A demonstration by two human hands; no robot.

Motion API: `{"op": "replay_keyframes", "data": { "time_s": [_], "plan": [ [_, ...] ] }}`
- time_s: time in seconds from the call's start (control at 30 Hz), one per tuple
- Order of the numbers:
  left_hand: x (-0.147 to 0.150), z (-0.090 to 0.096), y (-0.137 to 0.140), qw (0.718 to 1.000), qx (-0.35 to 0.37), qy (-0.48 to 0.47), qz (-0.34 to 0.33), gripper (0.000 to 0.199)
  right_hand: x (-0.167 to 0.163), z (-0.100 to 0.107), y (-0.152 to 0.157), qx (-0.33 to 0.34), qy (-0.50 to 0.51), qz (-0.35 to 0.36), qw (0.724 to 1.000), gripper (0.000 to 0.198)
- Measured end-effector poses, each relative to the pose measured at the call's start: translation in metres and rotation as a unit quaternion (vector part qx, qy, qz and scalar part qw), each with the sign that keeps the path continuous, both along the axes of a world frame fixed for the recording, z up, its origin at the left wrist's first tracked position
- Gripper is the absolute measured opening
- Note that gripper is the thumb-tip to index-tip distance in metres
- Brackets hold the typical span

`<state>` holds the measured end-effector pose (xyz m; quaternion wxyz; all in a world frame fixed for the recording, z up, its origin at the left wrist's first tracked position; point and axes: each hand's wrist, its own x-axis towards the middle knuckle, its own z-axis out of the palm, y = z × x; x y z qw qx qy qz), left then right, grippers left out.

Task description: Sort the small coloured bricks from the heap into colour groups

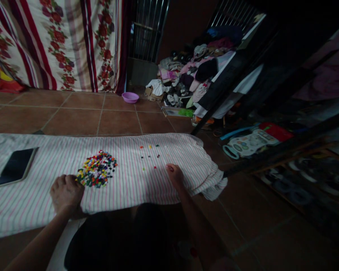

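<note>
A striped cloth (127, 184) is spread in front of the person, over a tiled floor (81, 122). On it, touching or just beside the fingertips of the left hand (66, 190), lies a pile of small coloured pieces (97, 169), probably heaped there for easy picking. The left fingers curl downward at its edge; whether they grip a piece, I cannot tell. To the left of the right hand (175, 175), loose pieces (149, 156) lie well apart from the pile in rough rows, the gaps perhaps left so that each stands out. The right hand's fingers are bent inward beside them, and I cannot tell whether its fingertips meet or pinch anything. Left of the left hand lies a phone (15, 167), seemingly set aside. Beyond both hands are a purple basin (130, 98), a flowered curtain (80, 45) and heaped clothes (193, 71).
</note>
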<state>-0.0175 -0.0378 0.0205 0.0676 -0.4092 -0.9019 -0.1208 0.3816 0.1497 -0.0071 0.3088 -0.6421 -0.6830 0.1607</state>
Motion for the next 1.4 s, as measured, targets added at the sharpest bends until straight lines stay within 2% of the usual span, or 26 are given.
{"op": "replay_keyframes", "data": {
  "time_s": [0.33, 0.73, 0.93, 1.13, 1.23, 1.3, 1.4],
  "plan": [
    [-0.001, -0.005, 0.001, 1.0, -0.004, 0.002, 0.01, 0.033, 0.005, -0.005, -0.002, -0.001, 0.034, 0.0, 0.999, 0.026],
    [0.001, 0.001, 0.001, 1.0, -0.009, 0.011, 0.012, 0.037, 0.012, -0.013, -0.006, 0.014, 0.082, -0.004, 0.997, 0.035],
    [0.001, -0.001, 0.0, 1.0, -0.003, 0.009, 0.006, 0.035, 0.015, -0.012, -0.007, 0.003, 0.104, 0.012, 0.994, 0.035],
    [-0.002, -0.007, 0.001, 1.0, 0.012, 0.009, 0.011, 0.034, 0.008, -0.003, -0.011, 0.006, 0.136, -0.021, 0.991, 0.039],
    [-0.004, -0.009, 0.001, 1.0, 0.019, 0.005, 0.006, 0.033, 0.001, 0.004, -0.026, 0.019, 0.16, -0.039, 0.986, 0.044],
    [-0.004, -0.01, 0.001, 1.0, 0.021, -0.001, 0.003, 0.033, -0.006, 0.005, -0.046, 0.011, 0.168, -0.016, 0.986, 0.045],
    [-0.004, -0.01, 0.0, 1.0, 0.025, 0.004, 0.002, 0.034, -0.015, 0.0, -0.086, -0.103, 0.142, 0.098, 0.98, 0.04]
  ]
}}
